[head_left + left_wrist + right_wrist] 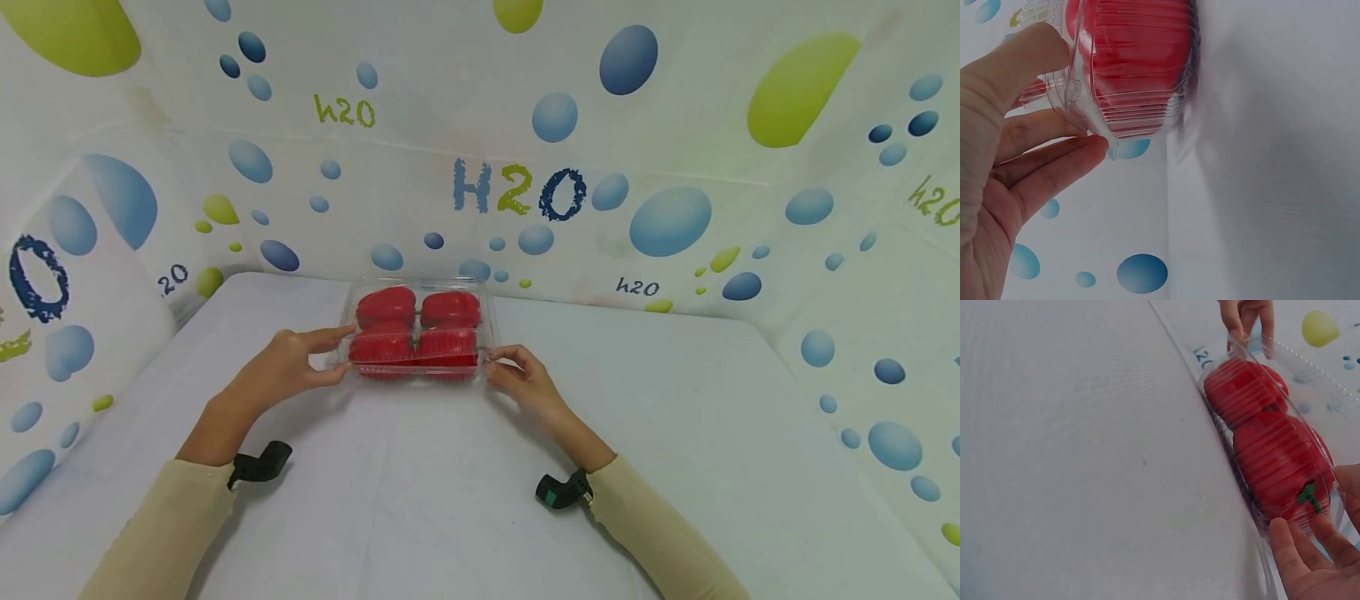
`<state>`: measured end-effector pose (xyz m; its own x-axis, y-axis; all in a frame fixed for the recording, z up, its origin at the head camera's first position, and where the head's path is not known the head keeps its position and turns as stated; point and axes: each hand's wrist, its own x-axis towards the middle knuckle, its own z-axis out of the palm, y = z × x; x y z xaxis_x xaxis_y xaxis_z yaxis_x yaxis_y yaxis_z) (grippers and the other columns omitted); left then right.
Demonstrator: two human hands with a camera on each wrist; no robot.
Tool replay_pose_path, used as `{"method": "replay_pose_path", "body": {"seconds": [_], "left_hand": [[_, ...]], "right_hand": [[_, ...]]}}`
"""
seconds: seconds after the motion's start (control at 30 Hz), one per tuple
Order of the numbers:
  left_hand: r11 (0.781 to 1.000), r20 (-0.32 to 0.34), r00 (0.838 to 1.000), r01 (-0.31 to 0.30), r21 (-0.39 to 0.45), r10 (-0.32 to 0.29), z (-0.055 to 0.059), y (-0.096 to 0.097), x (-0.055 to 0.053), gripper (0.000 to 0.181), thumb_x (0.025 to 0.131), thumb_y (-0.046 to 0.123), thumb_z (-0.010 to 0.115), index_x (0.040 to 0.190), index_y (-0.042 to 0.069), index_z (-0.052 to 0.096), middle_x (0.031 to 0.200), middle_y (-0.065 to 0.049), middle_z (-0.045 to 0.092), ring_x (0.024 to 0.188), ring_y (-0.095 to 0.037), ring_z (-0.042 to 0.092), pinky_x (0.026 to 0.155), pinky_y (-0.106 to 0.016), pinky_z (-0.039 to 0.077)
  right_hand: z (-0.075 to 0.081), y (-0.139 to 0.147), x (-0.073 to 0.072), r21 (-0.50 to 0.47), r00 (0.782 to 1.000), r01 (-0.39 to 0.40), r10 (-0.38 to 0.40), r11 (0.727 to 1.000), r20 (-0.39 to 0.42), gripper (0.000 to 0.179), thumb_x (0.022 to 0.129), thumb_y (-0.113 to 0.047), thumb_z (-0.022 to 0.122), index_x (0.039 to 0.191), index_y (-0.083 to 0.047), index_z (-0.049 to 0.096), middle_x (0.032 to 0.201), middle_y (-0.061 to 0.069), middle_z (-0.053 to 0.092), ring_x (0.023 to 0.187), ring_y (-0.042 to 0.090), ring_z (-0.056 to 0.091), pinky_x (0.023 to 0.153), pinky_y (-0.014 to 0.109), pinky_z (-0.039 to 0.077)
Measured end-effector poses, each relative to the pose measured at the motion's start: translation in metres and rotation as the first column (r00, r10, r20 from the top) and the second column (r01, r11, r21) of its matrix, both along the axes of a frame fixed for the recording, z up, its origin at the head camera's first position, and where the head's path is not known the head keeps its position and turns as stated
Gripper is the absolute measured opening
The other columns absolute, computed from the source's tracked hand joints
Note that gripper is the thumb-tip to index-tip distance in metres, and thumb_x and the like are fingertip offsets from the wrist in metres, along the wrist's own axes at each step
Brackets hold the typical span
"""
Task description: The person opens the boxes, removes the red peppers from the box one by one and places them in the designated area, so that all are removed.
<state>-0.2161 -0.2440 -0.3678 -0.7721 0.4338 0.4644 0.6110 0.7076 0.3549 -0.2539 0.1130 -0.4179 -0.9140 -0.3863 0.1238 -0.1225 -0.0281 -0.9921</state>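
A clear plastic clamshell box (412, 372) with ribbed sides sits on or very close to the white table, near its back edge. Several red bell peppers (447, 343) fill it, and a green stem (1307, 494) shows through the side. On the box's left edge, my left hand (288, 364) grips the rim, thumb and fingers on either side of it (1075, 103). The right hand (528, 383) holds the opposite edge between thumb and fingertips (1282, 528). Whether the transparent lid is latched cannot be made out.
A white cloth covers the table (420, 500). Behind it stands a white backdrop (420, 150) with blue and green drops and H2O lettering. Black wrist cameras (262, 461) hang under both beige sleeves (168, 525).
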Motion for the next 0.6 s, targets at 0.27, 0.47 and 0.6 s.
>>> {"method": "replay_pose_path", "body": {"seconds": [0.27,0.47,0.6], "left_hand": [[0.999,0.165,0.985,-0.053,0.014,0.050,0.0071,0.0013,0.0051,0.051,0.082,0.002,0.075,0.129,-0.003,0.057,0.105,-0.027,0.069,0.096,-0.041,0.068,0.064,-0.030,0.058],[0.995,0.243,0.964,-0.102,-0.021,0.104,0.0101,0.0028,0.0073,0.049,0.085,0.005,0.072,0.130,0.002,0.053,0.110,-0.027,0.068,0.100,-0.042,0.067,0.073,-0.042,0.059],[0.993,0.256,0.959,-0.114,-0.038,0.120,0.0102,0.0034,0.0076,0.048,0.087,0.007,0.071,0.131,0.003,0.053,0.111,-0.027,0.067,0.095,-0.039,0.068,0.070,-0.036,0.059]], "right_hand": [[-0.0015,0.0011,-0.0019,0.025,1.000,-0.025,0.025,0.999,-0.012,0.026,0.098,-0.003,0.054,0.121,0.006,0.046,0.131,0.022,0.047,0.122,0.036,0.051,0.095,0.037,0.052],[-0.0013,0.0012,-0.0017,0.027,1.000,-0.028,0.028,0.999,-0.004,0.026,0.098,-0.003,0.054,0.121,0.006,0.045,0.134,0.023,0.045,0.122,0.035,0.052,0.094,0.034,0.052],[-0.0016,0.0010,-0.0011,0.008,0.999,-0.032,0.032,0.999,-0.002,0.025,0.098,0.000,0.052,0.120,0.009,0.044,0.137,0.025,0.043,0.123,0.037,0.050,0.091,0.030,0.053]]}}
